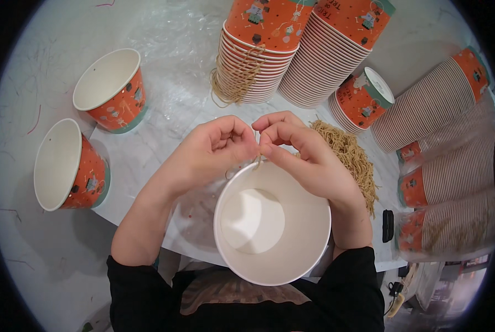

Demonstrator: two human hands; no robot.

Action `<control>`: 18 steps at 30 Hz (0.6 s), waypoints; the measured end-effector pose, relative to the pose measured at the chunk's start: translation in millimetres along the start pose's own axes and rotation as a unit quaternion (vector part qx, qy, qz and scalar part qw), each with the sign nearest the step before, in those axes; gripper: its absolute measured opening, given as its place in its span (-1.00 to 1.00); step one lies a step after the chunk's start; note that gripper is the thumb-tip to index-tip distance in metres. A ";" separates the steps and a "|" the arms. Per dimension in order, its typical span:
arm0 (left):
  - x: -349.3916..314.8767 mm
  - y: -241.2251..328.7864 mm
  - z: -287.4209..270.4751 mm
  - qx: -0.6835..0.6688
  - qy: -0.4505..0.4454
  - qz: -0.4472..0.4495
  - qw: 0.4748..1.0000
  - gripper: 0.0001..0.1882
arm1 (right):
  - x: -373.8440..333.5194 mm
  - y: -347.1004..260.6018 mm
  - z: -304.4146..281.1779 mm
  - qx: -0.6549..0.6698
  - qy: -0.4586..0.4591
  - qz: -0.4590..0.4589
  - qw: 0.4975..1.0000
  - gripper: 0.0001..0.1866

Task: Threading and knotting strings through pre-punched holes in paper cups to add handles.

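Note:
A paper bucket (305,232), white inside, stands with its open mouth toward me, between my forearms. Above its far rim, my left hand (222,145) and my right hand (305,152) meet with fingertips pinched together. A short end of tan twine (258,161) shows just below the fingertips at the rim; the rest of it is mostly hidden by my fingers. Beside my right wrist lies a heap of loose tan twine pieces (350,157), partly covered by that hand.
Two orange printed buckets (123,102) (89,180) lean at the left. Tall nested bucket stacks (256,69) (325,58) stand at the back, twine draped over one. A shorter stack (361,102) and plastic-wrapped stacks (452,182) occupy the right, near a small black object (388,226).

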State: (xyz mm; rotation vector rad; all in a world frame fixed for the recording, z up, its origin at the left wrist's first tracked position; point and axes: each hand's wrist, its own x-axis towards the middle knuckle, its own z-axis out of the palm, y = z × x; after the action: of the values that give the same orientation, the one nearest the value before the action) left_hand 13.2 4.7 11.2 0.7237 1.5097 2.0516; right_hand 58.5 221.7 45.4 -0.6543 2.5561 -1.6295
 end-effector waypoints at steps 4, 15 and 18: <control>2.0 -4.5 -0.6 0.035 -0.004 -0.018 0.999 -0.87 | -0.8 -2.1 0.1 -0.017 0.019 0.005 1.000 -0.84; 3.1 -6.4 -0.3 0.005 0.035 0.016 0.999 -0.88 | -0.9 -9.7 2.0 -0.081 0.027 -0.026 0.996 -0.82; 3.9 -5.0 0.2 0.003 0.036 0.011 0.999 -0.88 | -0.8 -10.2 0.9 -0.095 0.022 -0.019 0.995 -0.81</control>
State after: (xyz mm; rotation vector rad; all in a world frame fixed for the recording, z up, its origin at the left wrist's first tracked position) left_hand 10.8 8.7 7.0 0.6769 1.5546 2.1107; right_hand 62.8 217.6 53.8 -0.6910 2.7718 -1.4367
